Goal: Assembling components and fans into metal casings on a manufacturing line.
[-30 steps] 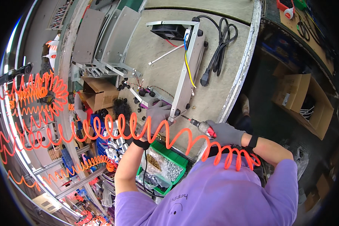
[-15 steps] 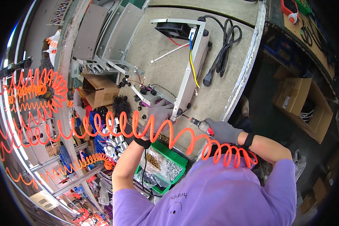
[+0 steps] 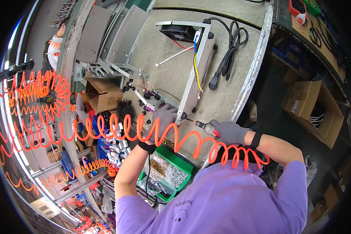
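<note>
One hand, the right [image 3: 231,133], grips a driver [image 3: 209,128], bit toward the near corner of the case [image 3: 192,87] on the tabletop [image 3: 231,97]; the left hand [image 3: 164,118] is at that corner, its grip unclear.

Metal frame [image 3: 195,78], pale grey, on the surface [image 3: 230,101]; black fan [image 3: 178,32] at its far end. Left hand [image 3: 164,116], grey-gloved, at the near corner. Right hand [image 3: 232,133], likewise gloved, holding a driver [image 3: 210,129] (bit toward that corner). Black power cord [image 3: 233,50], bundled, right of frame.
</note>
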Available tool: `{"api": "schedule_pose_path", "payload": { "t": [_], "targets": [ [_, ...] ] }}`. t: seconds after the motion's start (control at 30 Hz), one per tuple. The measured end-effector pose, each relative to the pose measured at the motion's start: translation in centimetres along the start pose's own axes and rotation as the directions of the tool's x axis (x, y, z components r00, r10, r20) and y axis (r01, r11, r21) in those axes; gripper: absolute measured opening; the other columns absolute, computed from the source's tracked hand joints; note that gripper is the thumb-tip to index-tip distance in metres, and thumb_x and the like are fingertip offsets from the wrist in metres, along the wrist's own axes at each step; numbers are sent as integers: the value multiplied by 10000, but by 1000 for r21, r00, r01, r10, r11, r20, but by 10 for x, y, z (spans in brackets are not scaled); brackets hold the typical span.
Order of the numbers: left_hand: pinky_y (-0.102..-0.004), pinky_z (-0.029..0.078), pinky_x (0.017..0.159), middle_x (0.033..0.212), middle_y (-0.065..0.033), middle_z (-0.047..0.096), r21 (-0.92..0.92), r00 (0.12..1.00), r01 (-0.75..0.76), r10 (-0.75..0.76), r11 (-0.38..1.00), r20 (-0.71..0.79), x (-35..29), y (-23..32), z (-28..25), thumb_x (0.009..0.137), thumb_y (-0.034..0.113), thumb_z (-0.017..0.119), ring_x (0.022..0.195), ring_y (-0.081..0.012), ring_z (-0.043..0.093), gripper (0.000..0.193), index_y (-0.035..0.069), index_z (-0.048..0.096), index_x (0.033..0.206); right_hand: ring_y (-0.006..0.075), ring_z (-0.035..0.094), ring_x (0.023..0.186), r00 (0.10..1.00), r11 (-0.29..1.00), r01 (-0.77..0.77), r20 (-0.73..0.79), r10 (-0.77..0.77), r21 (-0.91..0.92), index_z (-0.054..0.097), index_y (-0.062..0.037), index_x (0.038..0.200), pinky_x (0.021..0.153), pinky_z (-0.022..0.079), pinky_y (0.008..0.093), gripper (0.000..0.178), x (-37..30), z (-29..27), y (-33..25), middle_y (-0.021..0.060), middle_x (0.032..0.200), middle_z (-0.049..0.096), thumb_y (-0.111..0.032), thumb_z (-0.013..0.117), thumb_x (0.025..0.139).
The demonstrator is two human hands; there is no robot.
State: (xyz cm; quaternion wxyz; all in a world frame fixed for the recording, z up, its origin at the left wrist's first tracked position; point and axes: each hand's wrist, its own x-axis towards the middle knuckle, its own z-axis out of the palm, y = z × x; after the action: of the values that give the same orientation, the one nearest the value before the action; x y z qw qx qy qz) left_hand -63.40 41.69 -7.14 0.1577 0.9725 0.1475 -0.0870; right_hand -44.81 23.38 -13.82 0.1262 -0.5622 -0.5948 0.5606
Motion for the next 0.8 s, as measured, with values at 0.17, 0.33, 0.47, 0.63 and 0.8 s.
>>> {"api": "schedule_pose_path", "payload": {
  "t": [0.17,0.33,0.47,0.63,0.8],
  "targets": [
    [-461,309,946,833,14,630,9,999,-7,8,1000,-44,0,1,1,591,242,663,821,-213,541,245,201,650,833,391,590,772,1000,1000,-4,4,4,5,364,9,1129,683,461,438,601,-1,-1,-4,229,805,596,-311,650,708],
    [-467,310,946,870,7,629,8,1000,7,-7,1000,-17,-2,6,-3,583,239,659,867,-228,534,260,184,644,837,394,590,774,1000,1000,15,2,-15,-28,366,8,1124,684,461,441,597,-1,-1,-2,228,813,597,-319,649,712],
    [-476,306,953,982,-71,594,95,997,11,-4,995,-73,-6,22,1,617,212,648,945,-268,513,325,127,602,927,395,590,776,999,1000,8,-34,-9,-30,367,-15,1145,688,462,438,607,-8,1,2,224,831,600,-334,645,710],
    [-504,349,933,1145,-212,453,-179,879,52,-130,982,-458,-44,77,67,657,128,651,1087,-377,444,513,33,452,1119,347,603,772,994,933,-65,-57,91,354,329,-34,1233,708,470,395,674,-61,1,17,201,913,585,-323,614,696],
    [-435,345,980,1218,-236,414,-168,952,0,-51,986,-302,8,83,126,713,62,526,1148,-390,393,419,0,464,1122,173,580,770,973,852,-161,-65,221,498,350,-15,1189,669,476,305,676,-118,-3,17,114,938,533,-317,682,684]
  ]
}}
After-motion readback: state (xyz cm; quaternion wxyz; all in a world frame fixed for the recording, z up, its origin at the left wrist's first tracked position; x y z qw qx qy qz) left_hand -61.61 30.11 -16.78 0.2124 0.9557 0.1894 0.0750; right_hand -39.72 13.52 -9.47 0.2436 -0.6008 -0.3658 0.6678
